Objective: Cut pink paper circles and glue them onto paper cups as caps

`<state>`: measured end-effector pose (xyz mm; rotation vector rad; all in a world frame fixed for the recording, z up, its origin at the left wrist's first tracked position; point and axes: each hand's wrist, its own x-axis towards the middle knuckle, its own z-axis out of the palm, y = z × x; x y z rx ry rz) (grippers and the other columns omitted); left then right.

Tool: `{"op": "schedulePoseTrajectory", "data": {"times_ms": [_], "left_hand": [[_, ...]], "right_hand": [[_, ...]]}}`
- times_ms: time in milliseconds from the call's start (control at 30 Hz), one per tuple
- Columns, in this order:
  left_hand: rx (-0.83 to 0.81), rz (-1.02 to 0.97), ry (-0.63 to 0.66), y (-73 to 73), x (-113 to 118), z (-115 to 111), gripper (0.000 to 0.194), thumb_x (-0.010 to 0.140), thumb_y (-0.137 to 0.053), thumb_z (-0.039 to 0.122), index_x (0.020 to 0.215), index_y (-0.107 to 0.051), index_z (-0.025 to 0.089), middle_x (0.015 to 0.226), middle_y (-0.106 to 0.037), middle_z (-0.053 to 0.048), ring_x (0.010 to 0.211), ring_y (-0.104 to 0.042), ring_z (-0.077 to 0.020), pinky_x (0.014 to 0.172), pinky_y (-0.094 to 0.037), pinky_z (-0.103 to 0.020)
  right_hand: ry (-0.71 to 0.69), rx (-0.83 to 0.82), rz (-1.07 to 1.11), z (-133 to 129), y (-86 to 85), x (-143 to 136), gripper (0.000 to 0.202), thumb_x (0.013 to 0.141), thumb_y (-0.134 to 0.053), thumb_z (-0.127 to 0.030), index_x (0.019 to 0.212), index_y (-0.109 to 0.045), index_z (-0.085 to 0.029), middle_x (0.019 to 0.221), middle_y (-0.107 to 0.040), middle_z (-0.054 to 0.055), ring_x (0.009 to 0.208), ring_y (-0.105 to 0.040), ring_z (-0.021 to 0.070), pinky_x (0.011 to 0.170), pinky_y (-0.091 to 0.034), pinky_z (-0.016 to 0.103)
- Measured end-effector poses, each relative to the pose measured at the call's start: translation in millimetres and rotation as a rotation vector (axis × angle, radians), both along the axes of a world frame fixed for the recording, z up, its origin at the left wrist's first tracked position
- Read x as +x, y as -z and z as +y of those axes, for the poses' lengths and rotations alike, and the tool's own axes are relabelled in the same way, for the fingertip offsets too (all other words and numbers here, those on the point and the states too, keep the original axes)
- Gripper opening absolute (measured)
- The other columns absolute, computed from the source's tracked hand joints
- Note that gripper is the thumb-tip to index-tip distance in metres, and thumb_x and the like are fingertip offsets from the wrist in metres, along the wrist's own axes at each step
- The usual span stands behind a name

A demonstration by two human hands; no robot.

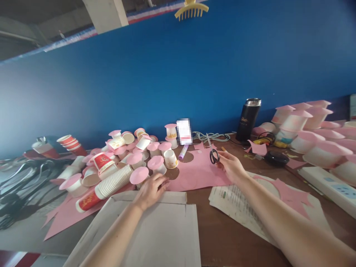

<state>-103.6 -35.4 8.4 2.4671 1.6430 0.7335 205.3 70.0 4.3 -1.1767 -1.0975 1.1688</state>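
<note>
Over pink paper (198, 168), fingers (224, 157) hold loop-handled scissors (211, 150).

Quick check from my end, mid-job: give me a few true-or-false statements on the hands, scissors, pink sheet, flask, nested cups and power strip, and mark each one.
1. The right hand is at the black handles of the scissors. True.
2. The left hand is on the black flask. False: the left hand is by the near left part of the pink sheet; the flask stands near the blue wall.
3. A round opening shows in the pink sheet. True.
4. The long stack of nested cups stands upright. False: the stack lies on its side.
5. The white power strip is at the picture's right side. True.
</note>
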Motion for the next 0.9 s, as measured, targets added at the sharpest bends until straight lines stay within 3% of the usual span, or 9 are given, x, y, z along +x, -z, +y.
{"op": "schedulePoseTrajectory", "data": {"times_ms": [133, 233, 367, 500, 600, 900], "left_hand": [[0.025, -0.021, -0.026, 0.1, -15, 3, 0.029, 0.094, -0.044, 0.035, 0.101, -0.068, 0.019, 0.099, -0.066, -0.008, 0.09, -0.062, -0.017, 0.082, -0.048, -0.03], [0.022, -0.015, -0.089, 0.5, -11, 5, 0.027, 0.093, -0.045, 0.03, 0.096, -0.068, 0.018, 0.096, -0.067, -0.008, 0.089, -0.062, -0.0176, 0.082, -0.048, -0.03], [-0.041, 0.05, -0.221, -4.5, 25, 13, 0.026, 0.091, -0.044, 0.024, 0.102, -0.067, 0.019, 0.101, -0.068, -0.009, 0.093, -0.064, -0.0193, 0.082, -0.048, -0.03], [-0.29, 0.219, -0.448, -17.1, 71, 26, 0.027, 0.084, -0.054, 0.032, 0.098, -0.067, 0.013, 0.103, -0.068, -0.018, 0.099, -0.064, -0.0283, 0.082, -0.047, -0.034], [-0.362, 0.2, -0.447, -23.2, 90, 34, 0.024, 0.08, -0.058, 0.033, 0.091, -0.068, 0.013, 0.1, -0.069, -0.02, 0.099, -0.065, -0.0298, 0.078, -0.048, -0.033], [-0.53, 0.053, -0.467, -19.0, 81, 45, 0.01, 0.067, -0.065, 0.032, 0.068, -0.068, 0.023, 0.069, -0.068, -0.004, 0.069, -0.065, -0.0197, 0.055, -0.042, -0.025]], "right_hand": [[-0.053, -0.009, 0.151, -4, -4.9, 2, 0.036, 0.063, -0.076, -0.045, 0.082, -0.061, -0.019, 0.072, -0.062, 0.004, 0.054, -0.052, 0.0113, 0.048, -0.047, 0.024], [-0.156, 0.0, 0.263, -7, -9.4, 4, 0.029, 0.064, -0.076, -0.039, 0.075, -0.057, -0.02, 0.076, -0.062, 0.004, 0.061, -0.055, 0.0118, 0.048, -0.047, 0.021], [-0.295, 0.005, 0.397, -9, -11.4, 5, 0.025, 0.068, -0.074, -0.031, 0.073, -0.052, -0.021, 0.077, -0.061, 0.001, 0.063, -0.055, 0.0084, 0.052, -0.047, 0.015], [-0.344, -0.017, 0.36, -11, -11.1, 5, 0.018, 0.076, -0.067, -0.033, 0.077, -0.054, -0.021, 0.078, -0.06, 0.0, 0.06, -0.053, 0.0081, 0.053, -0.049, 0.017], [-0.387, -0.029, 0.347, -13, -11.6, 6, 0.015, 0.08, -0.065, -0.034, 0.082, -0.057, -0.02, 0.08, -0.06, 0.001, 0.064, -0.055, 0.0088, 0.052, -0.047, 0.016], [-0.458, -0.024, 0.425, -16, -11.6, 6, 0.018, 0.08, -0.066, -0.034, 0.08, -0.055, -0.019, 0.079, -0.058, 0.0, 0.063, -0.051, 0.008, 0.051, -0.042, 0.016]]}}
